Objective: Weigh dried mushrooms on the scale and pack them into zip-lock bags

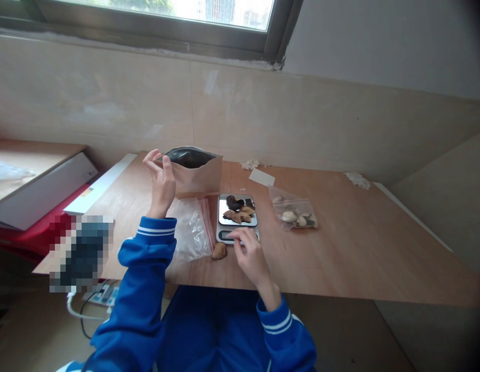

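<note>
My left hand (161,178) pinches the left edge of a brown kraft paper pouch (199,178), which stands upright with its dark-lined mouth gaping. My right hand (252,256) is over the front of a small kitchen scale (223,226), fingertips at its display and nothing visibly held. On the scale's shiny plate lie dried brown pieces (238,214) and a darker curled piece (234,202). One loose brown piece (219,251) rests on the table just in front of the scale. A clear zip bag (189,232) with a red seal lies flat to the scale's left.
Right of the scale sits a zip bag with pale pieces (296,213). A white card (262,177) and crumpled tissue (250,164) lie near the wall. At the left are a pixelated dark object (82,253), a white cable (71,305) and a power strip (104,295).
</note>
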The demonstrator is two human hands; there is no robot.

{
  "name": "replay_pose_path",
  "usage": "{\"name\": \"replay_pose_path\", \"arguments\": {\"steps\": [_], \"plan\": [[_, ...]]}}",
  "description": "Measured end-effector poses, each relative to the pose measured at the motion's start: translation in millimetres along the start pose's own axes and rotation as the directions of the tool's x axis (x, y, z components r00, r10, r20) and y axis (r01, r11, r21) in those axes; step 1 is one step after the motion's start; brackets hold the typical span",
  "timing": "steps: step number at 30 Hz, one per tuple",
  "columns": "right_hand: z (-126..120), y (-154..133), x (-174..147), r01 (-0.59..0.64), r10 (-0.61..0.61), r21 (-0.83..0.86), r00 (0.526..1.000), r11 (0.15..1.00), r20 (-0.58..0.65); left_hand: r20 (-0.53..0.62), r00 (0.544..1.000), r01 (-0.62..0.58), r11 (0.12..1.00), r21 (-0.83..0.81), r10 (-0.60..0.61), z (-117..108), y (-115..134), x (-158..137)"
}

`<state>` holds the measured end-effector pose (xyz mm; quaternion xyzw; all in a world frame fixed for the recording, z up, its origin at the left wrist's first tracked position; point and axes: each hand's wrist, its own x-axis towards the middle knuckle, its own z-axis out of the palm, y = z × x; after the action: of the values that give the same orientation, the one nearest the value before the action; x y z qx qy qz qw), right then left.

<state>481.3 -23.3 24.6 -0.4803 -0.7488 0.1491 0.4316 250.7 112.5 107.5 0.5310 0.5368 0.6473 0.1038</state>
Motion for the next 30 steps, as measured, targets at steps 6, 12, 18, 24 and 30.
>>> {"name": "replay_pose_path", "arguments": {"steps": [6,12,18,24,30], "plan": [[25,-16,-37,0.052,-0.017,-0.168,0.979,0.984,0.203,0.041,0.998,0.056,0.998,-0.026,-0.055,1,-12,-18],[27,-20,-47,0.072,-0.020,-0.242,0.977,0.968,0.210,0.052,0.998,0.027,0.999,-0.025,-0.025,2,-22,-20],[19,-22,-58,0.085,-0.047,-0.256,0.987,0.963,0.151,0.086,0.994,0.072,0.997,-0.039,-0.069,6,-38,-18],[7,-11,-57,0.017,-0.008,-0.149,0.998,0.989,0.065,0.065,0.989,0.123,0.987,0.106,-0.131,-5,-38,-28],[-17,37,-43,-0.313,0.320,0.074,0.937,0.947,-0.138,0.324,0.918,0.120,0.939,0.321,-0.228,-25,-16,-64]]}}
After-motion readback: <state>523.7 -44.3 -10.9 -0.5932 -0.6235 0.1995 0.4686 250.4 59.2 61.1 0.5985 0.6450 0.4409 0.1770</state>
